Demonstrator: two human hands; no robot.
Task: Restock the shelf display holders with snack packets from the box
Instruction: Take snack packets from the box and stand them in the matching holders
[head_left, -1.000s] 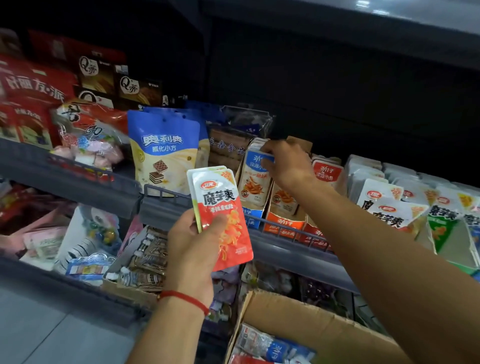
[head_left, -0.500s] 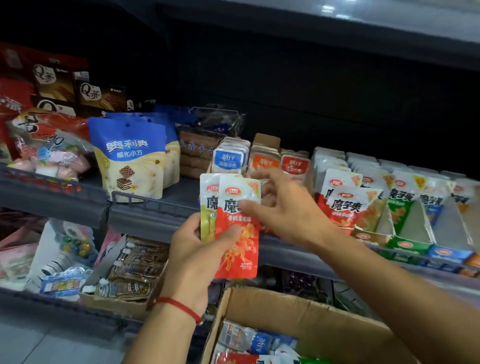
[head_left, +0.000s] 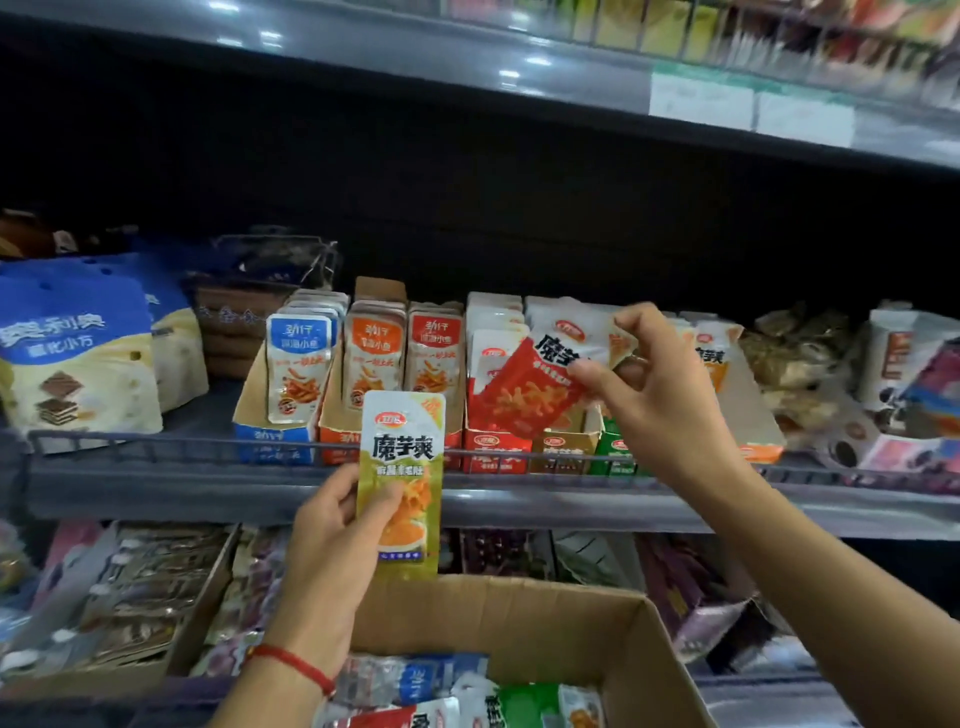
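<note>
1. Above the red display holder (head_left: 496, 447) on the shelf (head_left: 156, 486), a red snack packet (head_left: 535, 384) is being pinched, tilted, between the thumb and fingers of the right hand (head_left: 649, 395).
2. In front of the shelf rail, a green-gold snack packet (head_left: 402, 483) is being gripped upright by the left hand (head_left: 337, 540), thumb across its lower face.
3. Below the hands, more packets are being held in the open cardboard box (head_left: 597, 623).
4. Beside the red holder, blue (head_left: 272, 441) and orange (head_left: 337, 441) holders are being kept filled with upright packets.
</note>
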